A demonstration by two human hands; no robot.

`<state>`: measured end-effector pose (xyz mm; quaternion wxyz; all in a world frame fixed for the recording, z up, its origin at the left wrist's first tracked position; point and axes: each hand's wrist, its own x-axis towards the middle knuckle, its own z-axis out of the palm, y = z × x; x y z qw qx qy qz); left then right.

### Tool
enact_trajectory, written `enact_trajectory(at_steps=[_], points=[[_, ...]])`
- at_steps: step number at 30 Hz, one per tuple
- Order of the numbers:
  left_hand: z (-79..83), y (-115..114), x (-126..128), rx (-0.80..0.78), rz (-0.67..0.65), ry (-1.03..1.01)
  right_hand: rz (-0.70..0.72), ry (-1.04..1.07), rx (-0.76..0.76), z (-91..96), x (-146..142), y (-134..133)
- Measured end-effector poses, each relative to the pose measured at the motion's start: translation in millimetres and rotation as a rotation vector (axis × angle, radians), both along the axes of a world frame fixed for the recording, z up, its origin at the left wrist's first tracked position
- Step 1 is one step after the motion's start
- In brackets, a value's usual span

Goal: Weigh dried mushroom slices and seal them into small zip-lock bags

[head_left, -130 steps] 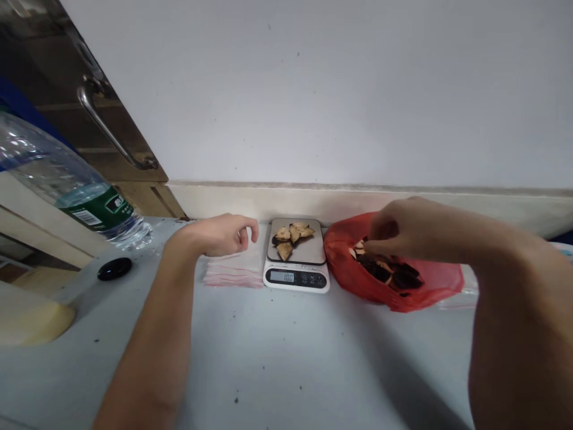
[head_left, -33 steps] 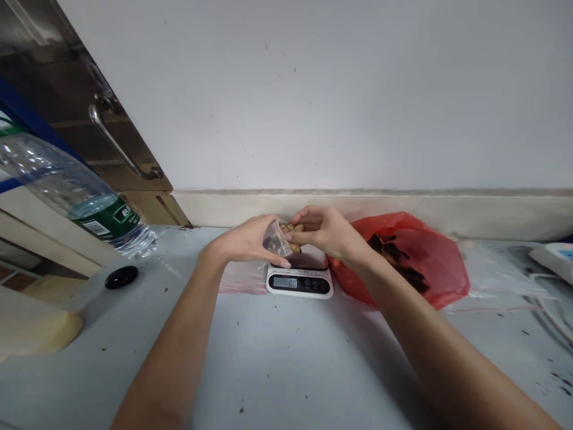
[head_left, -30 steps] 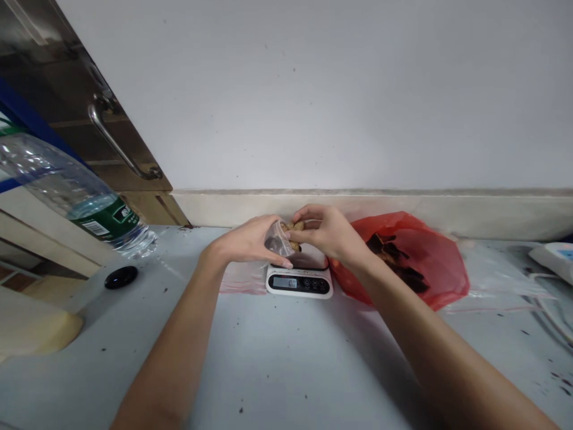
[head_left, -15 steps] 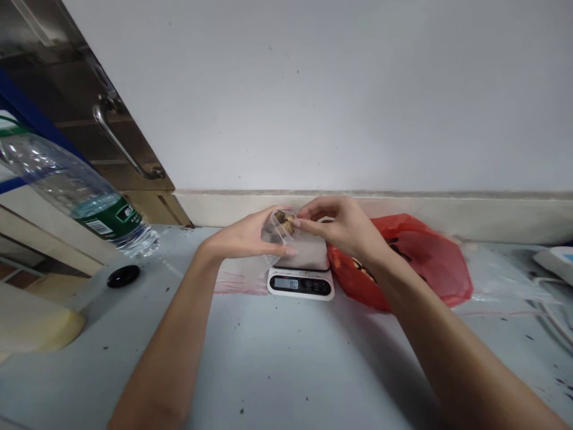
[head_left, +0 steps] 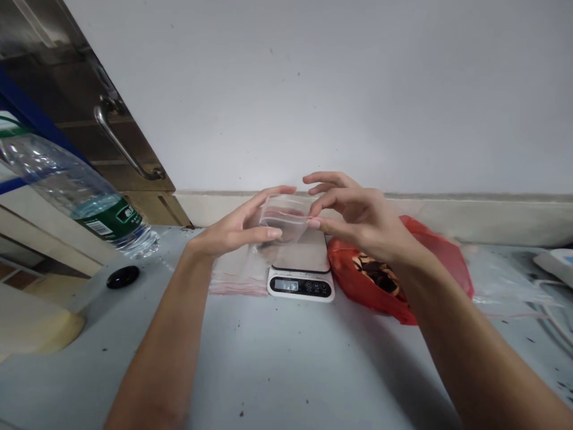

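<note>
A clear zip bag with a red line along its top is held up over the kitchen scale. My left hand grips its left side between thumb and fingers. At its right edge, the thumb and index finger of my right hand pinch the bag near the red line, with the other fingers raised. The bag's contents are blurred. The scale's display digits are unreadable. Close to my right wrist lies an open red plastic bag holding dark-edged, pale dried slices.
More flat zip bags lie left of the scale, and clear plastic lies at the right. A water bottle and a black oval object are at the left. A wall rises behind the table.
The brown pieces seen at the bag's mouth no longer show there. My right hand has moved up and now pinches the bag's edge. The red bag's opening shows more.
</note>
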<state>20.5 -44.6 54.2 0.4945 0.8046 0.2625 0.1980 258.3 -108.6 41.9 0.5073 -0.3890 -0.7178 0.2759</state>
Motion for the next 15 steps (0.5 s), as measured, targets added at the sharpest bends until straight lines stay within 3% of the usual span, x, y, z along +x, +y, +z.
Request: enact_trajectory(at_steps=[3,7,10,15], points=[[7.7,-5.6,-1.2,0.074,0.079,-0.032,-0.036,0.062,-0.013,5.9,-8.2,-4.6],[13.6,-11.0,4.3,0.203,0.312,-0.131,-0.242,0.037,0.131,9.1,-9.2,-6.6],[14.1,-12.6,10.1,0.293,0.430,-0.151,-0.316,-0.006,0.218,10.8,-1.8,-7.1],[12.8,-12.9,17.8,0.404,0.518,-0.221,-0.267,-0.079,0.080,18.9,8.9,-13.2]])
